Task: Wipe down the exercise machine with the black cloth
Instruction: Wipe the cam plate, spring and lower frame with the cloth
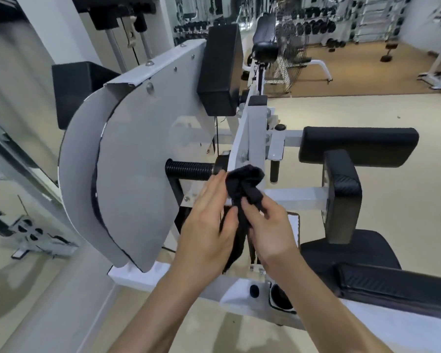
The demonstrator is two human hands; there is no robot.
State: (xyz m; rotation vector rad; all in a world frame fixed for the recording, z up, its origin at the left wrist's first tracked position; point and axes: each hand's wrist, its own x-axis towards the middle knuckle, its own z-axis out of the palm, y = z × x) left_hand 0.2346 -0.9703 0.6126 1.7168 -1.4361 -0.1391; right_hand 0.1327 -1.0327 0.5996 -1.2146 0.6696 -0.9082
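Note:
The exercise machine (143, 149) fills the middle of the view: a large grey rounded cover plate, a white frame and black pads. Bunched between my two hands, the black cloth (245, 184) lies against the white upright bar just right of the black ribbed handle (189, 170). My left hand (206, 222) holds the cloth from the left with its fingers stretched along it and the thumb against it. My right hand (267, 222) pinches the cloth's lower folds. A tail of the cloth hangs down between my wrists.
Black seat and back pads (359, 146) stick out to the right of my hands. A black block pad (220, 70) sits above the grey plate. A mirror wall runs along the left. Dumbbell racks and a bench stand far back on a brown floor.

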